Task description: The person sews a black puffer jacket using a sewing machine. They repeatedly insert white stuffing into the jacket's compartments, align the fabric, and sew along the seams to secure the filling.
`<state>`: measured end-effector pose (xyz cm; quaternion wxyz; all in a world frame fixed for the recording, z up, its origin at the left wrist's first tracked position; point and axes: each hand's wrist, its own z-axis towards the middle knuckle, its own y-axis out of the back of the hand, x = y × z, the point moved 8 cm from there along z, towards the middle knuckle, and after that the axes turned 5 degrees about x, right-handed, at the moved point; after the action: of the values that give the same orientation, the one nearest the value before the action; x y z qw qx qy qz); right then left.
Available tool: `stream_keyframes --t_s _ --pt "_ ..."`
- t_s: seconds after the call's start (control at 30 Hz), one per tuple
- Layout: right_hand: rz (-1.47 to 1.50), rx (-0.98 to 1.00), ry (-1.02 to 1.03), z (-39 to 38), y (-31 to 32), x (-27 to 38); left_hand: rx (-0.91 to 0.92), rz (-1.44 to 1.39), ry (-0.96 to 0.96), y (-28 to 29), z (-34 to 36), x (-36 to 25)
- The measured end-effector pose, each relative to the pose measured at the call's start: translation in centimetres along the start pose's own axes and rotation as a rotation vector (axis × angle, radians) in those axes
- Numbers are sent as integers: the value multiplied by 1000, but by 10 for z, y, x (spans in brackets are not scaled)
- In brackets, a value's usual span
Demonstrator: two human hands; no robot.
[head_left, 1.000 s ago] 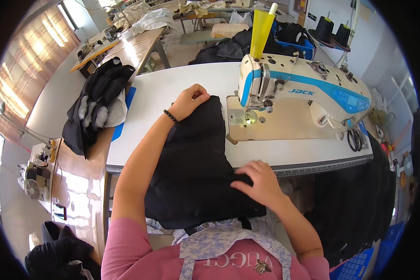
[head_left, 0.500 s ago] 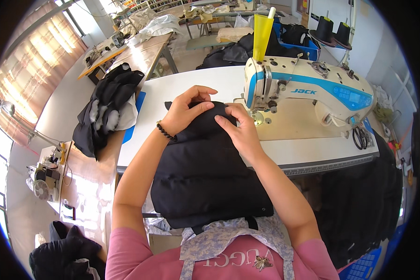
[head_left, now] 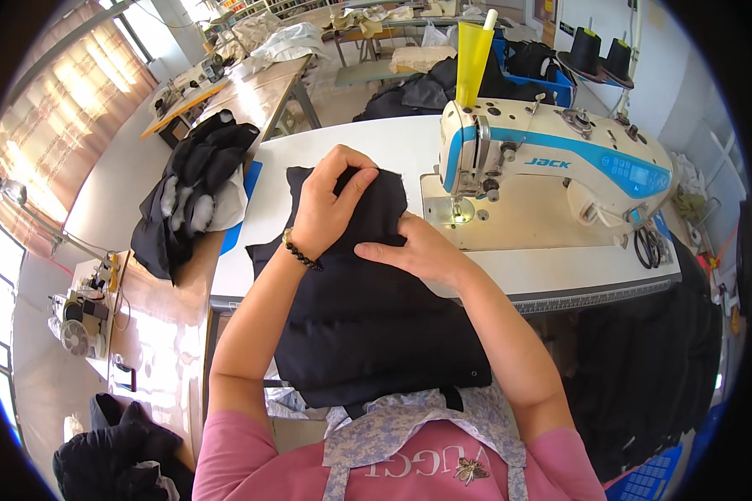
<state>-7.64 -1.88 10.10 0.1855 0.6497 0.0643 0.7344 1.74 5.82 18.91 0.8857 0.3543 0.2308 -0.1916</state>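
A black fabric piece [head_left: 376,326] lies over my lap and up onto the white sewing table [head_left: 276,159]. My left hand [head_left: 330,200], with a dark beaded bracelet at the wrist, pinches its far edge between thumb and fingers. Lower on the right side, my right hand [head_left: 422,250] grips the cloth, its thumb stretched flat on top and its other fingers partly hidden at the edge. To the right of both hands stands a white and blue sewing machine [head_left: 551,159], apart from the cloth, its lamp lit by the needle.
A black padded garment bundle [head_left: 192,192] with white stuffing showing sits at the left. More black garments [head_left: 117,451] lie at the lower left, and dark cloth [head_left: 643,359] hangs at the right. A yellow holder [head_left: 474,63] and black thread cones [head_left: 585,54] rise behind the machine.
The fabric's far end has been unfolded and spread flatter on the table. My left hand has shifted slightly up, and my right hand has slid down and turned its thumb leftward.
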Motion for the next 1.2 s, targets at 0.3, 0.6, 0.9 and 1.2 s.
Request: stream_keyframes --t_s 0.3,0.6,0.9,1.2 --pt "95 -281 -22 -58 -1 -60 -41 91 96 -14 22 30" --pt "-266 -411 -107 -144 16 -84 519 288 252 -169 -36 119" --pt "-934 -217 408 -126 -7 -54 607 265 276 -181 -22 118" --pt "-885 -145 238 -131 12 -63 623 319 306 -207 -1 119"
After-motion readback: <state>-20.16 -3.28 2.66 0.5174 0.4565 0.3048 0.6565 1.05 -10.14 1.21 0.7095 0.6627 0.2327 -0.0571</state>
